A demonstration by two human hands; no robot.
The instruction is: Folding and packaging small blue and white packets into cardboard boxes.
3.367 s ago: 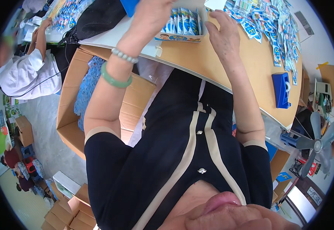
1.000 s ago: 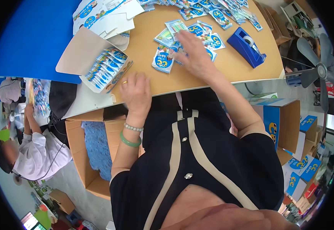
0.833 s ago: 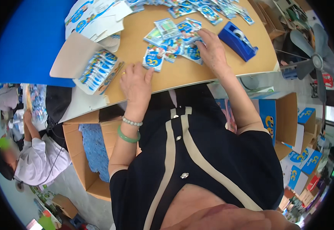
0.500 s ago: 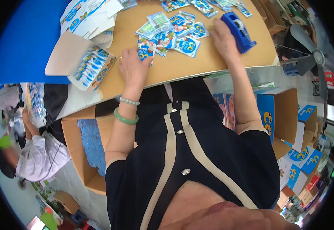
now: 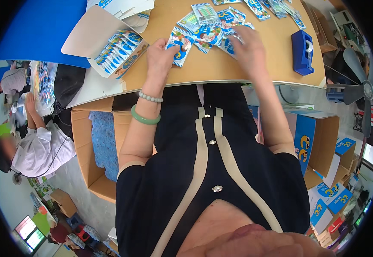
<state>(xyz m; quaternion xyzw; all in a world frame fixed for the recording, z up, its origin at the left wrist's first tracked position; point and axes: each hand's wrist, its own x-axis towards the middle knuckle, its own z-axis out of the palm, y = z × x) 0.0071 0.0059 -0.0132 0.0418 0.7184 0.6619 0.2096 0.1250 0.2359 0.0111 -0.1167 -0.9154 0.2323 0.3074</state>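
Small blue-and-white printed packets [image 5: 208, 34] lie in a loose pile on the tan tabletop [image 5: 212, 70]. My left hand [image 5: 159, 60] pinches one flat snack packet [image 5: 182, 43] at its left edge, thumb on top. Over the right side of the pile is my right hand [image 5: 250, 53], its thumb and fingers apart, close to another packet [image 5: 228, 46]; whether it touches that packet I cannot tell. To the left stands an open carton [image 5: 137, 60] with its lid folded back, filled with a row of similar packets [image 5: 117, 49].
A blue tape dispenser [image 5: 302, 53] stands near the table's right side. Flat white cartons [image 5: 139, 7] lie behind the open carton. Cardboard boxes [image 5: 83, 162] stand below the table on both sides. A fan [image 5: 366, 90] is at right, and another person [image 5: 45, 150] sits at left.
My right hand has left the tape dispenser and moved left over the packets. My left hand now has the nearest packet turned and pinched. The whole view has shifted slightly.
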